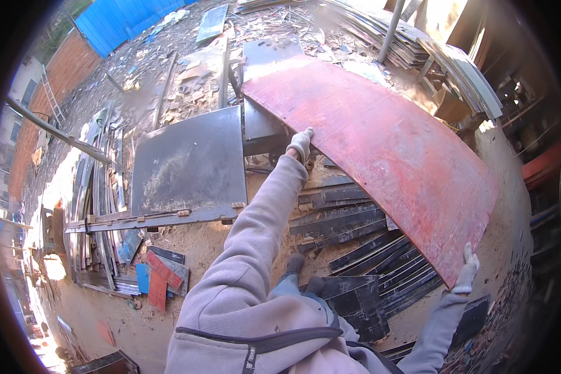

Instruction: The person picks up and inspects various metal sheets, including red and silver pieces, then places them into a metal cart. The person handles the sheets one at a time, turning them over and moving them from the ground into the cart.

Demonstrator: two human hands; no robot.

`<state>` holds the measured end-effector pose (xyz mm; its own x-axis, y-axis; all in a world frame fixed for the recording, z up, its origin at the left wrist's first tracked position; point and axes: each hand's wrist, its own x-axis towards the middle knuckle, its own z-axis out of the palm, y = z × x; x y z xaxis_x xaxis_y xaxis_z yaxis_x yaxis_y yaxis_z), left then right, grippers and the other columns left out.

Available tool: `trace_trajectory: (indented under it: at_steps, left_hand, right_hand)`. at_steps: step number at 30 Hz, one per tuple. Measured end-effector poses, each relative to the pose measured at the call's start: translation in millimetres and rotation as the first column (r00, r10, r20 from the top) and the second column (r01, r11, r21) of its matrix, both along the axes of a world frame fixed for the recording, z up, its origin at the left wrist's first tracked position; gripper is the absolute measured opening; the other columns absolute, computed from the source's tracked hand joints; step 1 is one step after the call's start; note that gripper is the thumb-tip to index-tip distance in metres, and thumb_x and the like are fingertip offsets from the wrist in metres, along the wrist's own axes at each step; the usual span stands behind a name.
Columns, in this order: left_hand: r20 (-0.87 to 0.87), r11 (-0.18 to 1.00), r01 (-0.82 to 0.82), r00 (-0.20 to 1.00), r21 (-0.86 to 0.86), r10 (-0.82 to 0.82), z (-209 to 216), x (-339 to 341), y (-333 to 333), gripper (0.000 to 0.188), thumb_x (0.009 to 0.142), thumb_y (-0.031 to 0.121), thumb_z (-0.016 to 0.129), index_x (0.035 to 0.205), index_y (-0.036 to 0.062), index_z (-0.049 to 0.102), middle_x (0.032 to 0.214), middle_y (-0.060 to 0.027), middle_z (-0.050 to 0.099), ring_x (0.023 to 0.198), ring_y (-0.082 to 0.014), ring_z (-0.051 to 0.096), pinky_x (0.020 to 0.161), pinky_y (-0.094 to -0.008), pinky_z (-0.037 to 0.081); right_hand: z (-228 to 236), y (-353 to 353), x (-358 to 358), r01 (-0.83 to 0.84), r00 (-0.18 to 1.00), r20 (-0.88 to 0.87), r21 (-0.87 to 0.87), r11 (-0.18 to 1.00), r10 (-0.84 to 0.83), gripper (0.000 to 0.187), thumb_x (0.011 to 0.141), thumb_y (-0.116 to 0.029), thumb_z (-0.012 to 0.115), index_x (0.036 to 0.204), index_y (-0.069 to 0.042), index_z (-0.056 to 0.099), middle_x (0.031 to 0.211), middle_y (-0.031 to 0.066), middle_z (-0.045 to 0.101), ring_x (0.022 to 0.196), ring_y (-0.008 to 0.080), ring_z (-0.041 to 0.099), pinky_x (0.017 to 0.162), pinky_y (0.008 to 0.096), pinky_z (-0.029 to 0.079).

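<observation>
A long, scuffed red board [380, 149] stretches from the upper middle down to the right, held in both my gloved hands. My left hand [301, 144] is closed on its near long edge, the thumb side on top and the other fingers largely hidden. At the board's lower right end, my right hand [467, 269] grips the corner, with its fingertips lying on the red face. The far left end of the board lies over a dark metal table [262, 121]. Left of my left arm is a dark flat panel [193, 162] with a worn, dusty patch.
Stacks of dark strips [380, 262] lie on the ground below the board, close to my feet. A metal rail [162, 217] runs along the dark panel's front. Red offcuts [162, 277] lie lower left. Piled sheets [461, 68] and an upright pole [391, 31] stand at the upper right.
</observation>
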<state>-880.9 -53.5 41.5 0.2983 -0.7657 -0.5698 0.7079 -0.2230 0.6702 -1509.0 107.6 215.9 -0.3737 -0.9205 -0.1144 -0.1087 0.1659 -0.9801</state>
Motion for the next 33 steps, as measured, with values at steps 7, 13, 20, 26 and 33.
trace_trajectory:
  at_steps: [7, 13, 20, 26, 33]
  left_hand:
    - [0.280, 0.994, -0.053, 0.960, 0.093, 0.025, -41, 35, 56, 0.039, 0.105, 0.028, 0.064, 0.130, -0.0009, 0.063, 0.121, -0.0142, 0.071, 0.106, -0.0281, 0.067, 0.099, -0.0406, 0.053]
    - [0.268, 0.971, 0.000, 0.961, 0.238, -0.066, 2, 72, 76, 0.041, 0.105, 0.032, 0.062, 0.128, -0.0028, 0.064, 0.122, -0.0165, 0.072, 0.104, -0.0299, 0.070, 0.099, -0.0397, 0.053]
    - [-0.444, 0.972, -0.074, 0.895, -0.223, -0.033, 7, -42, 197, 0.043, 0.097, 0.022, 0.073, 0.133, 0.0002, 0.061, 0.130, -0.0151, 0.068, 0.112, -0.0332, 0.067, 0.104, -0.0507, 0.054]
    - [0.211, 0.966, -0.148, 0.958, -0.212, 0.193, 59, -73, 194, 0.048, 0.080, 0.001, 0.085, 0.123, -0.0039, 0.065, 0.112, -0.0101, 0.071, 0.094, -0.0237, 0.070, 0.088, -0.0377, 0.059]
    - [0.586, 0.775, 0.089, 0.709, -0.626, 0.393, 327, -97, 186, 0.027, 0.079, 0.012, 0.083, 0.101, -0.0023, 0.076, 0.091, -0.0079, 0.075, 0.081, -0.0156, 0.068, 0.075, -0.0330, 0.057]
  right_hand:
    - [-25, 103, 19, 0.108, 0.982, -0.161, 0.023, 0.994, -0.103, 0.044, 0.099, -0.032, 0.073, 0.125, 0.003, 0.066, 0.113, 0.0110, 0.070, 0.096, 0.0214, 0.068, 0.087, 0.0363, 0.056]
    - [3, 172, 124, 0.120, 0.968, 0.201, 0.139, 0.983, -0.147, 0.044, 0.102, -0.023, 0.069, 0.136, 0.003, 0.059, 0.126, 0.0131, 0.066, 0.106, 0.0224, 0.064, 0.095, 0.0370, 0.053]
    - [50, 273, -17, 0.038, 0.810, 0.543, 0.329, 0.943, -0.222, 0.062, 0.103, -0.037, 0.063, 0.152, -0.003, 0.048, 0.152, 0.0141, 0.054, 0.135, 0.0357, 0.054, 0.114, 0.0520, 0.044]
    - [-25, 322, -44, 0.367, 0.761, 0.338, 0.479, 0.797, -0.554, 0.092, 0.095, -0.070, 0.056, 0.159, -0.006, 0.041, 0.160, 0.0131, 0.047, 0.144, 0.0361, 0.046, 0.120, 0.0519, 0.036]
    - [-234, 264, 36, -0.138, 0.638, 0.748, 0.343, 0.929, -0.181, 0.089, 0.101, -0.073, 0.042, 0.164, -0.011, 0.034, 0.168, 0.0118, 0.035, 0.152, 0.0343, 0.036, 0.126, 0.0469, 0.028]
